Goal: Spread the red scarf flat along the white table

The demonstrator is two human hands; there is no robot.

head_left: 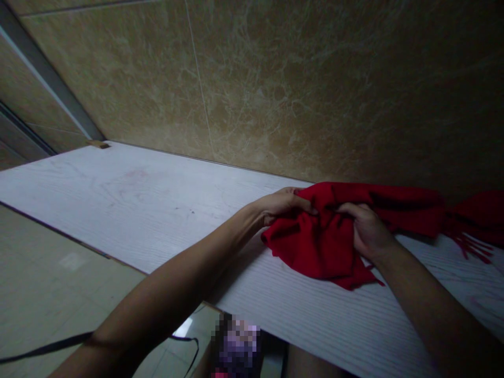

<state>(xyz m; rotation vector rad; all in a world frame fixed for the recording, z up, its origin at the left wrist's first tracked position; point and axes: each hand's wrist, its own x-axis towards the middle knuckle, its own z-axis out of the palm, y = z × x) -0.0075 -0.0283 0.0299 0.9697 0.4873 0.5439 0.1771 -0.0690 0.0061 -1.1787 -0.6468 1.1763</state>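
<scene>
A red fringed scarf (315,247) lies bunched and partly raised on the white wood-grain table, close to the wall. My left hand (289,205) grips its left side, with the thumb pressed on top and the other fingers mostly behind the cloth. On the right, my right hand (366,226) pinches the same cloth, its thumb pointing left and its remaining fingers hidden under the folds. From there a folded length of scarf runs right along the wall. Tassels (472,244) show at the far right, beside more red cloth.
The white table (157,205) runs along a tan marbled wall (275,89). A small brown piece (98,144) sits at its far left corner. Below is a pale tiled floor (59,262). A black strap (47,347) crosses near my left forearm, and a pixelated patch is at the bottom.
</scene>
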